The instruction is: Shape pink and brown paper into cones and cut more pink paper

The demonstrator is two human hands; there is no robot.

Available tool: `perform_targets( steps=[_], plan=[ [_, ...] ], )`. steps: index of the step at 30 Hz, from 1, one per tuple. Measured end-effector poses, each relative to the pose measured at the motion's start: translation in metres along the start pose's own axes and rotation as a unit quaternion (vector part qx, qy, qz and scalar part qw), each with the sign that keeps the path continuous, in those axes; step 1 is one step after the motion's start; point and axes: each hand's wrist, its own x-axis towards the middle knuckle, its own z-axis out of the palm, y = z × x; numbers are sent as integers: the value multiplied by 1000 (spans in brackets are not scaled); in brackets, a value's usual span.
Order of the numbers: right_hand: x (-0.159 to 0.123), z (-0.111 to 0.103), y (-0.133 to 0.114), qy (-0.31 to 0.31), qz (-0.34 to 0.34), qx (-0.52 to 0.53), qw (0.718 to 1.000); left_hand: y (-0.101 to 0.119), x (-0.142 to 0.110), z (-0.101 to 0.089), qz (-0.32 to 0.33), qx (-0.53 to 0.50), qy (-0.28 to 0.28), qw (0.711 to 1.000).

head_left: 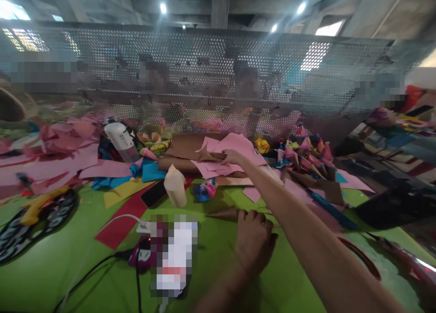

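Note:
My left hand (255,235) is curled over the wide end of a brown paper cone (223,213), whose tip points left just above the green table. Stretched far forward, my right hand (233,157) has its fingers at a piece of brown paper (211,156) and seems to pinch it. Under that piece lie pink paper sheets (243,146). Larger brown sheets (185,146) are stacked to their left. A cream-coloured paper roll (175,186) stands upright left of the cone, beside a small shiny blue and pink bundle (205,190).
A power strip (141,255) with cables and a blurred-out phone (177,258) lie in front. Scissors or a similar yellow-handled tool (44,206) rest at left. A white bottle (121,140) leans behind. Finished-looking paper cones (308,156) pile up at right, before a perforated metal screen (204,72).

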Motion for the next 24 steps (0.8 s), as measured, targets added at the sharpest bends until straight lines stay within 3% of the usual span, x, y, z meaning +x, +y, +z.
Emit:
perform_targets(
  steps=[4,7,11,16,20,24],
  plan=[
    [22,19,-46,-25,-82,48,995,-2,1,1,-15,-9,-18,1000],
    [25,18,-61,-37,-134,74,988,-4,1,2,-15,-7,-21,1000],
    [8,-2,-37,-54,-139,74,986,-4,4,1,-8,12,-44,999],
    [-40,-13,3,-89,-113,45,988,-4,7,0,5,38,-79,996],
    [-70,-12,12,-49,-94,26,994,-9,5,1,4,42,-63,997],
    [-78,-17,17,6,-80,0,997,-20,5,0,-44,56,-26,997]
  ],
)
